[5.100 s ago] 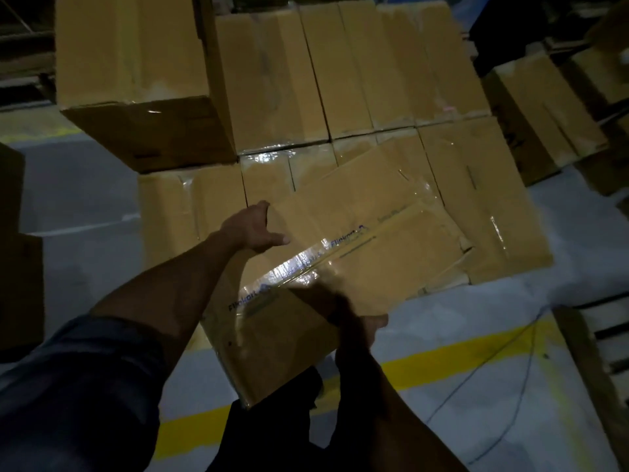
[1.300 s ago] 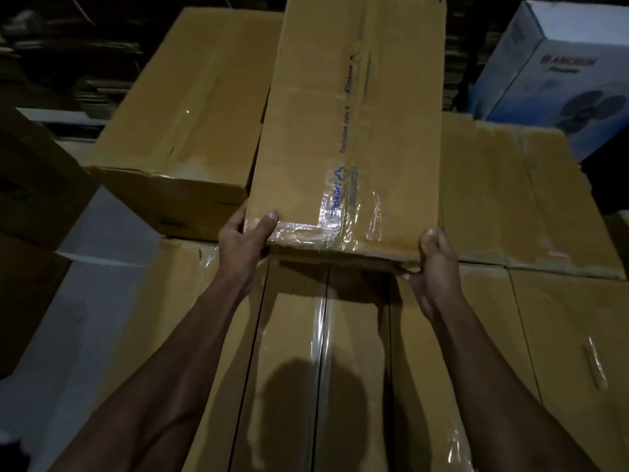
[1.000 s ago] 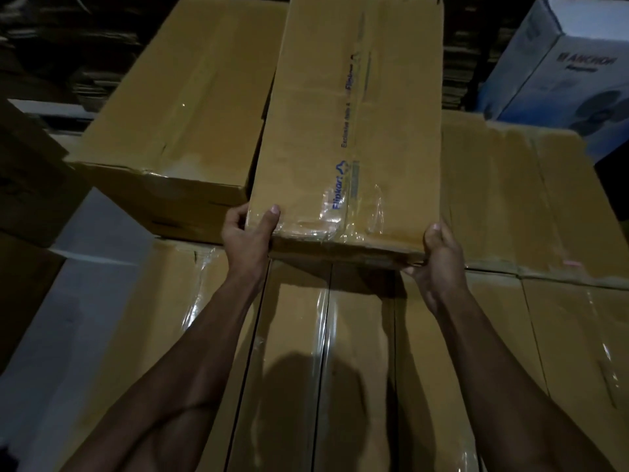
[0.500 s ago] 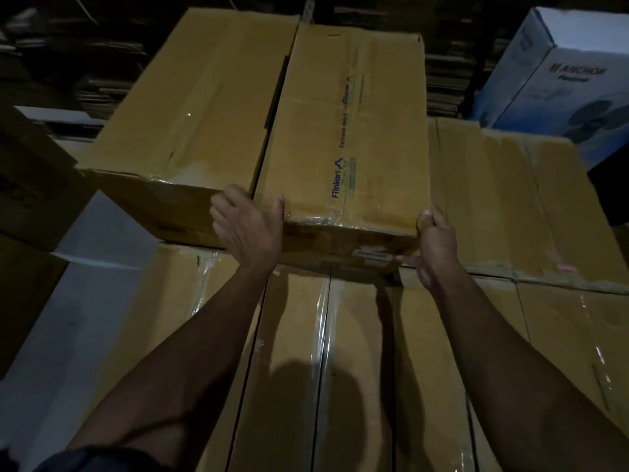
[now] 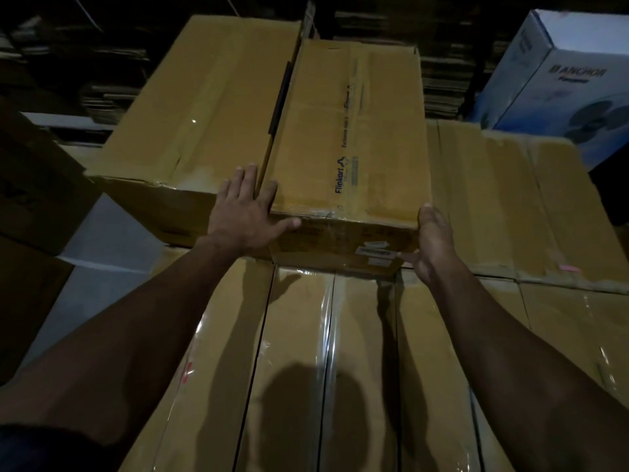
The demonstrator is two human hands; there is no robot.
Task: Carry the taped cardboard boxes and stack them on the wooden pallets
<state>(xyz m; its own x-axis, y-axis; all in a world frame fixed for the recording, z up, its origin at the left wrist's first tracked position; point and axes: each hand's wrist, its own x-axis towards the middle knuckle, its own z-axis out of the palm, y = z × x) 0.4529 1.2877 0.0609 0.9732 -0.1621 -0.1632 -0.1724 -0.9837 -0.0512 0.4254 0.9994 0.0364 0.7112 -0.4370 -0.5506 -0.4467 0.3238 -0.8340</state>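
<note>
The long brown taped cardboard box point(image 5: 347, 158) sits on the lower layer of boxes point(image 5: 296, 352), beside a larger brown carton point(image 5: 204, 107). Both hands rest flat-fingered, left hand point(image 5: 245, 212) on its near-left corner, right hand point(image 5: 434, 243) against its right end. Placement looks nearly finished; next, release and fetch another.

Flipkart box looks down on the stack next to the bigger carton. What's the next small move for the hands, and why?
Probably lift both hands away. The Flipkart box sits flat on the lower boxes, its side close against the bigger carton. The left hand lies flat with straight fingers across the seam and the right hand rests against the near right corner, neither keeping a grip.
</note>
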